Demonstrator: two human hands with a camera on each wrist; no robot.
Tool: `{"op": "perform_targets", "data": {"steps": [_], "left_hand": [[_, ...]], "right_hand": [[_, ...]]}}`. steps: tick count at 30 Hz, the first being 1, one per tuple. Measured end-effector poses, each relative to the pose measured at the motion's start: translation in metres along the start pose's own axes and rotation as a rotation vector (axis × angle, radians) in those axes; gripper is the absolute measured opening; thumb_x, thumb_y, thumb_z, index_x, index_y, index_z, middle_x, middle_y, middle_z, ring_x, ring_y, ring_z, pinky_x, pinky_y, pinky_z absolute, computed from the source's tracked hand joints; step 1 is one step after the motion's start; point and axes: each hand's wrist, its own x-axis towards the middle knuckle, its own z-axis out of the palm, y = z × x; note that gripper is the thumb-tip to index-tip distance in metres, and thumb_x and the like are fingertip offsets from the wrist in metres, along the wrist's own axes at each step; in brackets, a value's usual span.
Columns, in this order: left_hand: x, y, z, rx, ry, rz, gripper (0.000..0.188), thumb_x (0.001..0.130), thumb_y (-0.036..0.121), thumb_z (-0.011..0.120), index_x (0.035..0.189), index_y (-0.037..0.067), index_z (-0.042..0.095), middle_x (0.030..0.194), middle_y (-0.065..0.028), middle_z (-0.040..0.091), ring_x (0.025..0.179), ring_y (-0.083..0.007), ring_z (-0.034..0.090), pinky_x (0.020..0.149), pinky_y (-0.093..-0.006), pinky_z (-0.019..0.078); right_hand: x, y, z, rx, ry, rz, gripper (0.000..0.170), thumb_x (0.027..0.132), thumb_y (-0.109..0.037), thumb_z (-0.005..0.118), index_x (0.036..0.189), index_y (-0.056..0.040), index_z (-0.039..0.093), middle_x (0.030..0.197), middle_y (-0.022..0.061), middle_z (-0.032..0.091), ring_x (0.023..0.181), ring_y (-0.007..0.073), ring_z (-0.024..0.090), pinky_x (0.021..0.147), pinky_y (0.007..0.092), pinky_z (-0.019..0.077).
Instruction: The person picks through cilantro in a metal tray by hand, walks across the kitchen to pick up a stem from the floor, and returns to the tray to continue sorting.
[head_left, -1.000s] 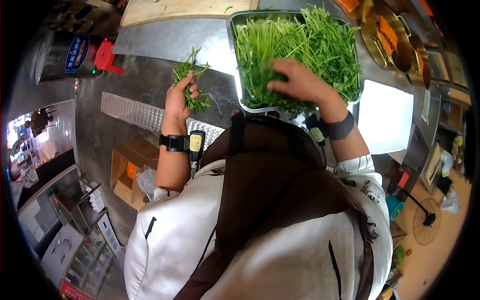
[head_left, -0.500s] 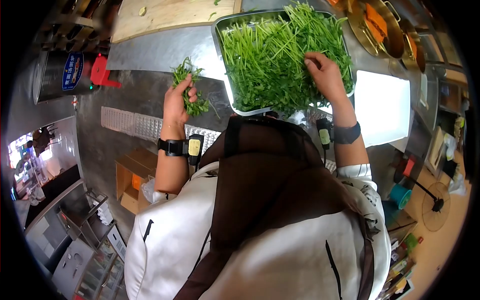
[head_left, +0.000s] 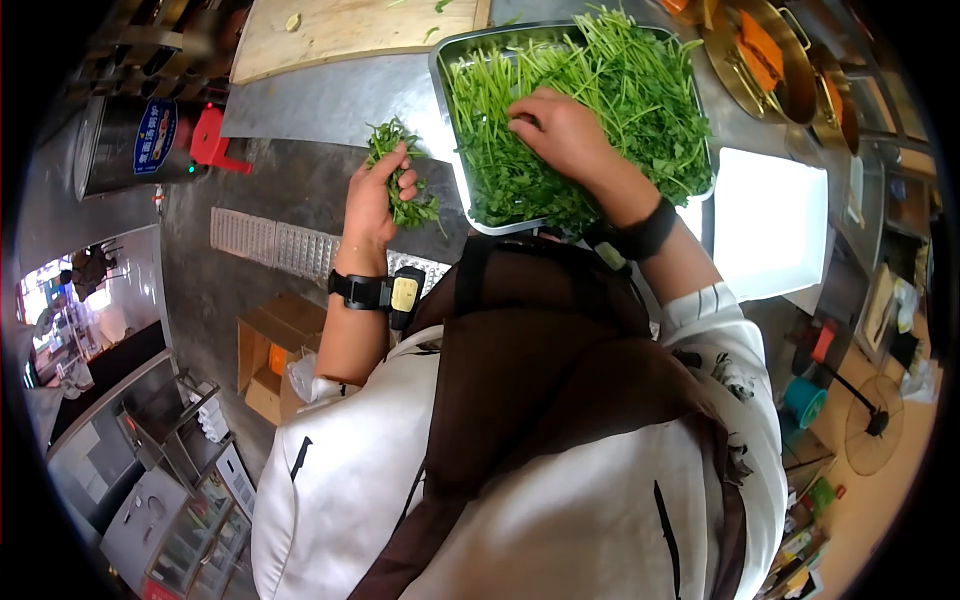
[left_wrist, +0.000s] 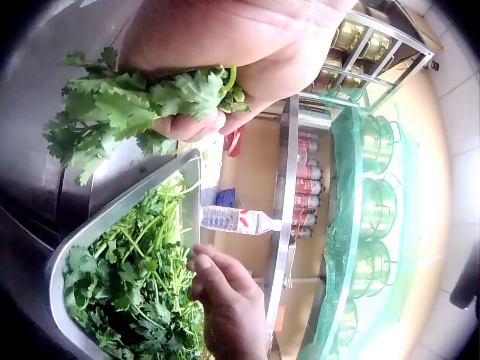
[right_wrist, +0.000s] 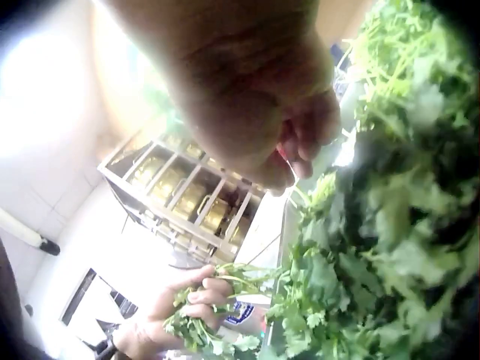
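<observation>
In the head view, my left hand (head_left: 372, 200) grips a small bunch of cilantro (head_left: 417, 210) left of a metal tray (head_left: 438, 82). Leaves stick out beyond its curled fingers. The tray is heaped with cilantro (head_left: 645, 130), pale stems toward the far side and leaves toward my body. Over the tray's left half is my right hand (head_left: 572, 138), its fingers curled and thumb close to the index finger. In the right wrist view, a thin cilantro stem (right_wrist: 301, 194) runs from those fingertips, which pinch it.
A wooden board (head_left: 350, 35) lies on the metal counter (head_left: 310, 105) at the far left. Right of the tray stands a white box (head_left: 770, 225), with brass pots (head_left: 795, 85) behind it. A red stool (head_left: 212, 140) and cardboard box (head_left: 275, 345) are at left.
My right hand swept from the tray's left to its right side, then came back left over the stems. The left hand keeps its bunch in nearly the same place.
</observation>
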Motion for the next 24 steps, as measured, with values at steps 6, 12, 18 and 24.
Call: {"op": "perform_targets", "data": {"steps": [6,12,18,24], "left_hand": [[-0.01,-0.002,-0.003,-0.002,0.052,0.002,0.014,0.085,0.01,0.061,0.09,0.0,0.052,0.075,-0.0042,0.049,0.056,-0.0089,0.043,0.044,-0.0204,0.0324],[-0.017,-0.006,-0.013,-0.018,0.096,0.014,0.014,0.085,0.01,0.062,0.088,0.001,0.052,0.075,-0.004,0.05,0.056,-0.0091,0.044,0.044,-0.0205,0.0328],[-0.018,-0.004,-0.007,-0.025,0.096,0.013,0.014,0.085,0.01,0.062,0.089,0.002,0.051,0.075,-0.004,0.05,0.056,-0.0091,0.044,0.044,-0.0202,0.0329],[-0.019,0.002,0.0,-0.024,0.063,0.027,0.014,0.085,0.01,0.061,0.091,0.001,0.052,0.075,-0.0038,0.05,0.056,-0.0089,0.044,0.044,-0.0203,0.0331]], "right_hand": [[0.022,0.008,0.032,-0.224,-0.104,-0.046,0.023,0.074,-0.023,0.065,0.089,-0.0064,0.065,0.086,0.0119,0.058,0.086,0.0296,0.058,0.076,0.0405,0.0471],[0.019,0.009,0.028,-0.28,-0.145,0.009,0.024,0.069,-0.023,0.065,0.082,-0.0033,0.063,0.084,0.0137,0.058,0.087,0.0306,0.058,0.077,0.0415,0.0467],[0.025,0.014,0.05,-0.339,-0.036,-0.006,0.018,0.07,-0.022,0.063,0.072,-0.004,0.062,0.078,0.0122,0.059,0.077,0.0315,0.058,0.071,0.0433,0.0471],[0.019,0.011,0.032,-0.144,0.076,0.065,0.019,0.075,-0.021,0.062,0.071,-0.0028,0.063,0.073,0.0125,0.059,0.068,0.0295,0.059,0.062,0.0385,0.0479]]}}
